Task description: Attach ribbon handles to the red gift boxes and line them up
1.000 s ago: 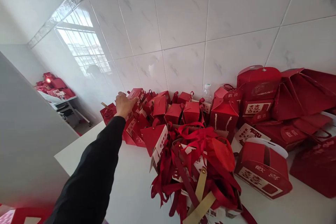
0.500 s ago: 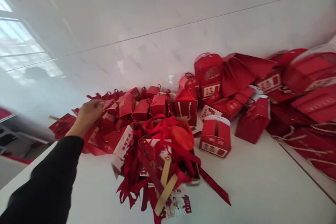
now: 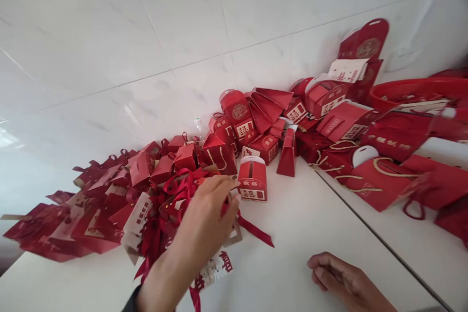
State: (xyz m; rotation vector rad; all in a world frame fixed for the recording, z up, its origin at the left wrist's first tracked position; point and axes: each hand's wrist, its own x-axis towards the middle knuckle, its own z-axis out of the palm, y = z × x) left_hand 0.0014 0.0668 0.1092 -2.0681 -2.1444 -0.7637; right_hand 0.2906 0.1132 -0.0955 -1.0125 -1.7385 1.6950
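Observation:
My left hand reaches over a tangled bundle of red ribbons with paper tags, lying on the white table. Its fingertips are pinched together on a ribbon at the top of the bundle. One ribbon end trails out to the right from under the hand. My right hand rests low on the table at the lower right, fingers loosely curled with nothing in them. A small red gift box with a white label stands just beyond my left fingertips.
Many small red gift boxes and flat red paper bags are heaped along the white tiled wall. Larger red bags and boxes are piled at the right, with a red basin behind. A seam runs across the tabletop.
My left hand has drawn back from the small boxes at the far left and come down onto the ribbon bundle. The view swung right, and my right hand has come into sight.

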